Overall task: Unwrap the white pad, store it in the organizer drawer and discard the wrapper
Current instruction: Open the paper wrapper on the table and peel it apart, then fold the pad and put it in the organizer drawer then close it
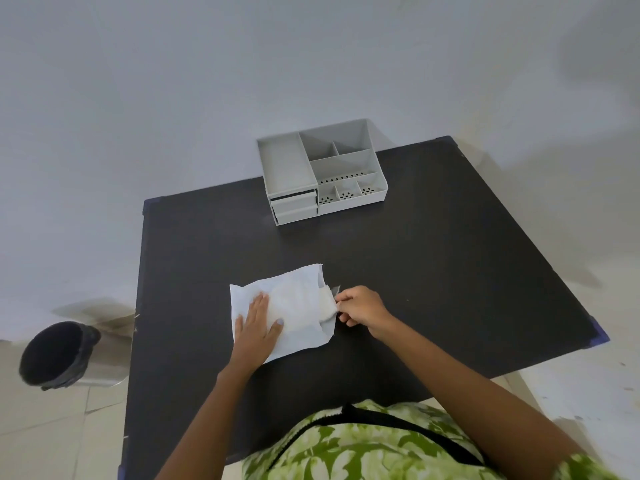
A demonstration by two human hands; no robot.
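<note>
A pale blue-white wrapper (294, 289) lies flat on the black table (415, 271), near its middle. The white pad (327, 303) pokes out of the wrapper's right end. My left hand (258, 329) presses flat on the wrapper's left part, fingers spread. My right hand (362, 306) pinches the pad's exposed end at the wrapper's right opening. The grey organizer (322, 171) stands at the table's far edge, with two small drawers (294, 206) at its front left, both pushed in.
A dark bin (57, 353) stands on the floor to the left of the table. The organizer has several open compartments on top. A pale wall rises behind the table. My green patterned top shows at the bottom edge.
</note>
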